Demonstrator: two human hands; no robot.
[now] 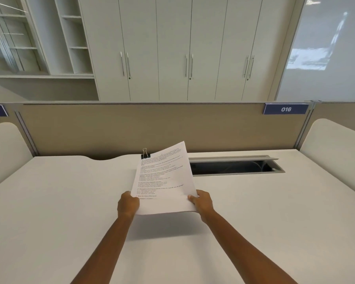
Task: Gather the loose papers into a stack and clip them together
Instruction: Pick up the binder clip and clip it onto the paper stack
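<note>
my left hand [128, 203] and right hand [201, 202] each grip the papers [162, 181] above the desk [59, 201], clip [145, 154] at top

light: bright, even | shadow: soft, on desk [70, 201] below papers [164, 177] | edges: wide-angle bowing | print: blurred

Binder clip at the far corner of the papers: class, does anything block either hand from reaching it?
Nothing visible does. The left hand and right hand grip the papers at their near edge. The binder clip sits at their far left corner, with only the sheets between. The cable hatch lies off right.
</note>
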